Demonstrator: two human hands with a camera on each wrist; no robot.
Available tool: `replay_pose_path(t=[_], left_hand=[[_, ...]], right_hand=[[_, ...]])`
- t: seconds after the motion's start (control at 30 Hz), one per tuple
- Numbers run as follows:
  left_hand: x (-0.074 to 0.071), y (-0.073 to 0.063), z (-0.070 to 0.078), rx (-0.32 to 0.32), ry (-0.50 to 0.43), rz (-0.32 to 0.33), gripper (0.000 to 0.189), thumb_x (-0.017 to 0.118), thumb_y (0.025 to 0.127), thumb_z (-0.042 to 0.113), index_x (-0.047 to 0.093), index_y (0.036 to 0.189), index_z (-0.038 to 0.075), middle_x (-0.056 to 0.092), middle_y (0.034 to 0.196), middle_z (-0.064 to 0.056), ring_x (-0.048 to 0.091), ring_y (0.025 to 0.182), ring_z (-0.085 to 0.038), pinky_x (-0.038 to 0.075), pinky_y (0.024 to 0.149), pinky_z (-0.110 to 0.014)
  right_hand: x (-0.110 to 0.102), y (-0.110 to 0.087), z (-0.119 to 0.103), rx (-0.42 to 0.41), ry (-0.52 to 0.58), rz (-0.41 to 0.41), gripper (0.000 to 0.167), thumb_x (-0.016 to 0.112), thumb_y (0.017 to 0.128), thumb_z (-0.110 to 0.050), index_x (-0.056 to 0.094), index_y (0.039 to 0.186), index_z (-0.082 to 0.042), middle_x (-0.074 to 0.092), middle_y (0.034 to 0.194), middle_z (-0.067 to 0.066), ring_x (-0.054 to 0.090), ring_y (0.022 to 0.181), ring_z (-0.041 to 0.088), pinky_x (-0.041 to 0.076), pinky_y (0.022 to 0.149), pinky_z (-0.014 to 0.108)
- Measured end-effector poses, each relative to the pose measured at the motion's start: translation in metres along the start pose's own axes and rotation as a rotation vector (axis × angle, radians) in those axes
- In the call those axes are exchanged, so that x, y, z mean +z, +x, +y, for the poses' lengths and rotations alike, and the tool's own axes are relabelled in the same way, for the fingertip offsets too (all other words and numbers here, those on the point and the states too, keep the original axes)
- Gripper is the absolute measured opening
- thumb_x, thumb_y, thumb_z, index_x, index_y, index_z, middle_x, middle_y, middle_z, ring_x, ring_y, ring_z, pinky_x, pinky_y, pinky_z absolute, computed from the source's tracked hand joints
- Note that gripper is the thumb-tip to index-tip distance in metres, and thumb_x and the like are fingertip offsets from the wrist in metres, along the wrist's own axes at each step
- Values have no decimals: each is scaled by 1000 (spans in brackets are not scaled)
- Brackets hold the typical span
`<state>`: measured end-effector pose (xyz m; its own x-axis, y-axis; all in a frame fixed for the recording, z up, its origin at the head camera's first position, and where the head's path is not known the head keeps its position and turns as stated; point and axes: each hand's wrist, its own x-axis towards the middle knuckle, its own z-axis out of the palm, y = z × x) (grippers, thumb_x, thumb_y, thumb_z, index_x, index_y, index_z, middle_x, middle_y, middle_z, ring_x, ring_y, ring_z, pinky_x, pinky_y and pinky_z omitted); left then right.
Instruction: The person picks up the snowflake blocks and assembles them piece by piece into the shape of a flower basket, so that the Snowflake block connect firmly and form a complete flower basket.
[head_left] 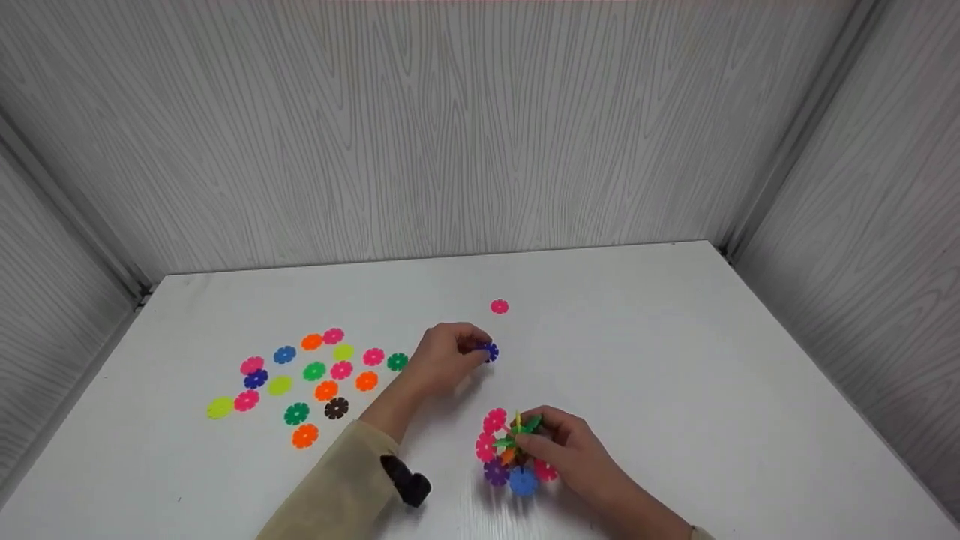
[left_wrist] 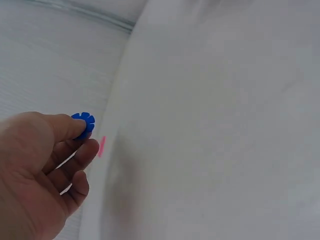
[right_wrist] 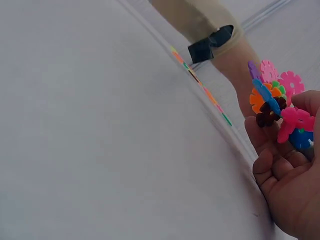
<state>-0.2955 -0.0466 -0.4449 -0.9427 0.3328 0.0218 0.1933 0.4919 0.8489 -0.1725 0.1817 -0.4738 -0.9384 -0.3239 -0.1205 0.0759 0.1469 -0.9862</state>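
Note:
Between thumb and fingertips my left hand (head_left: 448, 358) pinches a dark blue notched plastic disc (head_left: 491, 351), above the middle of the table. The same blue disc (left_wrist: 86, 124) shows clearly in the left wrist view. My right hand (head_left: 571, 448) grips a cluster of interlocked notched discs (head_left: 496, 448), nearer the front edge. Pink, purple, blue, orange, green, yellow and brown discs make up this cluster (right_wrist: 270, 97); the fingers hide part of it. A single pink disc (head_left: 499, 306) lies beyond the left hand.
Many loose notched discs lie spread over the left part of the white table (head_left: 675, 360), among them a brown disc (head_left: 337, 408) and a green disc (head_left: 397, 361). Wood-grain panels (head_left: 420, 135) stand behind and at both sides. A black strap piece (head_left: 406, 480) sits on the left sleeve.

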Motion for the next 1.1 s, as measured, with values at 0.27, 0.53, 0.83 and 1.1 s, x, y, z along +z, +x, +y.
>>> replay_pose_path(t=[0.27,0.53,0.83,1.1], left_hand=[[5,-60,33,180,-223,-32,12,75,100,19,81,111,19,76,99,4,69,90,-22,61,80,-35],[13,-80,36,181,-279,-63,12,75,101,18,83,109,22,78,99,6,69,87,-22,60,76,-30],[15,-85,39,197,-168,-89,14,75,100,22,86,108,19,78,95,11,65,83,-18,54,70,-25],[19,-86,39,182,-148,-118,13,76,99,20,87,106,19,79,95,10,64,81,-16,49,62,-22]], right_hand=[[0,-1,3,-45,20,-18,29,71,104,-24,69,121,-1,74,102,14,73,93,27,61,87,30],[2,-1,1,-30,-11,-15,27,70,104,-27,70,116,-3,75,99,12,72,91,26,61,86,30],[1,-1,3,-61,-23,-32,24,69,104,-24,72,114,-2,76,96,11,72,86,24,62,84,31],[1,-3,3,-73,-41,-36,21,70,103,-21,73,112,-2,75,94,9,70,82,20,61,80,28]])
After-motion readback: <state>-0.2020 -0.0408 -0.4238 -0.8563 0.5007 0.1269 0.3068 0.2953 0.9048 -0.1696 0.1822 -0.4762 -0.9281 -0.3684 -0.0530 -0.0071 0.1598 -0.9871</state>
